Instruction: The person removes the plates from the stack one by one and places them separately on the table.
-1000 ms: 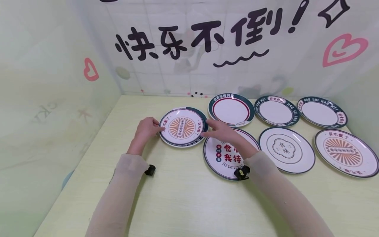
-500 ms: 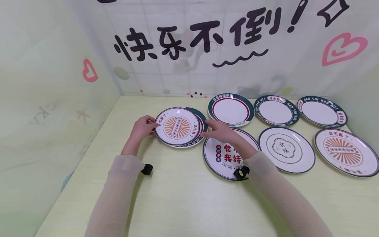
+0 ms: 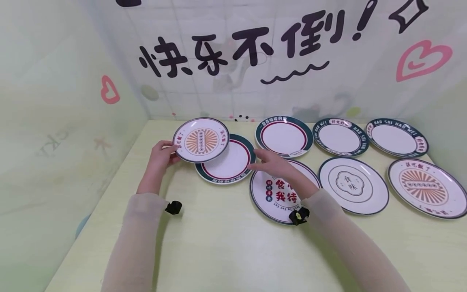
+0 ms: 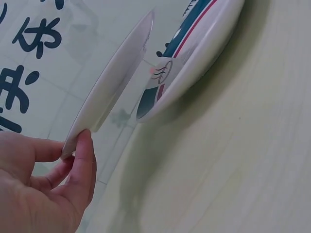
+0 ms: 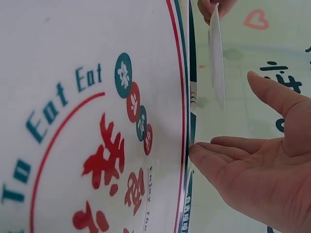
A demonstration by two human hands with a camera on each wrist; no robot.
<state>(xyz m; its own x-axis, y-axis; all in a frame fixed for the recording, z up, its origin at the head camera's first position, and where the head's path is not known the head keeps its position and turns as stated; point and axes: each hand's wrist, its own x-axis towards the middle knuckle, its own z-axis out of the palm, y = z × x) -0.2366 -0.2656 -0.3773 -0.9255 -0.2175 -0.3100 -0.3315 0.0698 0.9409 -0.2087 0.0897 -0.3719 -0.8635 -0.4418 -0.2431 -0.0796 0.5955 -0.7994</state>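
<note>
My left hand [image 3: 160, 157] pinches the left rim of a small white plate [image 3: 201, 140] with an orange sunburst print. The left wrist view shows this plate [image 4: 109, 85] raised and tilted, thumb on one face and fingers on the other. Lower and to the right lies a green-rimmed plate [image 3: 233, 162] with a red ring; the small plate hides its upper left part. Near that plate's right edge, my right hand [image 3: 271, 163] is held with fingers extended and thumb apart, above a plate with red characters [image 3: 268, 190]. Whether its fingertips touch a rim, I cannot tell.
Another green-rimmed plate [image 3: 284, 136] and two dark-rimmed plates, one in the middle [image 3: 341, 137] and one at right [image 3: 395, 140], form the back row. In front lie a flower-crest plate [image 3: 353, 185] and a larger sunburst plate [image 3: 427, 188]. Printed walls enclose the pale table [image 3: 226, 243].
The left hand has lifted the small plate off the green-rimmed plate and carried it left and up, uncovering most of the plate below. The right hand has hardly moved.
</note>
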